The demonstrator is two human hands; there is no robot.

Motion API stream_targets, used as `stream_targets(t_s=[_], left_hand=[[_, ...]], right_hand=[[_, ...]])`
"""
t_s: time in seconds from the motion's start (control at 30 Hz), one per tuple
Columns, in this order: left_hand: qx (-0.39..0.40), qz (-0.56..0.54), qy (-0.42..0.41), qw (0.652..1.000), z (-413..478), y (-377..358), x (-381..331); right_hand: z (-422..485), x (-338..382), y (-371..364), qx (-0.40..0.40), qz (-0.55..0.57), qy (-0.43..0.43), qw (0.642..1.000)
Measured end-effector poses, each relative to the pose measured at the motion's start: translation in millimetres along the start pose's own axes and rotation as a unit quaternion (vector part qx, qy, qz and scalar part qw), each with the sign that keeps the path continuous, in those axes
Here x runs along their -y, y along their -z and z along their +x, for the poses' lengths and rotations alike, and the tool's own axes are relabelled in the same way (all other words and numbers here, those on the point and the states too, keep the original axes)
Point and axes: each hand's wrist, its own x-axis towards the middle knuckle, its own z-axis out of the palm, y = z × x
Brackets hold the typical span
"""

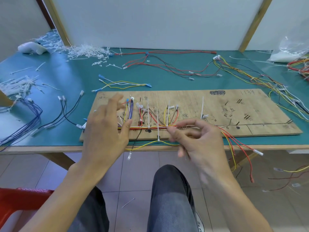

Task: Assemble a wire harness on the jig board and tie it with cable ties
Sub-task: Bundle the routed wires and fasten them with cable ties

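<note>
The left hand (pixel 105 131) is spread wide over the left end of the jig board (pixel 217 108) and holds nothing. Its thumb tip lies at the wire harness (pixel 150 127), but contact is unclear. The right hand (pixel 199 141) has curled fingers, with thumb and index pinching the wire harness right beside a cable tie (pixel 168 113) whose tail stands up. 2 more white ties cross the bundle to its left. The jig board lies at the near edge of the green bench (pixel 66 77), with loose wires (pixel 125 83) behind it.
</note>
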Motion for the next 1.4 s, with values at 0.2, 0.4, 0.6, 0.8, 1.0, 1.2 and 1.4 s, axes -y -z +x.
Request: stream_targets(t_s=[0.2, 0.4, 0.6, 0.8, 1.0, 1.2, 1.4], left_hand=[[0.03, 0.021, 0.009, 0.999, -6, 1, 10], [0.016, 0.069, -0.022, 0.997, -8, -3, 6], [-0.007, 0.056, -0.012, 0.998, -14, -7, 5], [-0.011, 0.058, -0.012, 0.998, -15, -8, 4], [-0.024, 0.061, 0.004, 0.998, -26, 8, 29], [-0.023, 0.058, 0.016, 0.998, -27, 28, 57], [-0.028, 0.053, 0.032, 0.998, -32, 42, 72]], right_hand=[[39, 16, 54, -0.131, -0.349, 0.145, 0.916], [62, 19, 66, -0.044, -0.391, 0.101, 0.914], [68, 17, 74, -0.038, -0.39, 0.104, 0.914], [71, 7, 70, -0.039, -0.41, 0.136, 0.901], [69, -4, 45, -0.025, -0.388, 0.171, 0.905], [65, -10, 12, 0.004, -0.36, 0.18, 0.915], [63, -15, -11, 0.008, -0.366, 0.183, 0.913]])
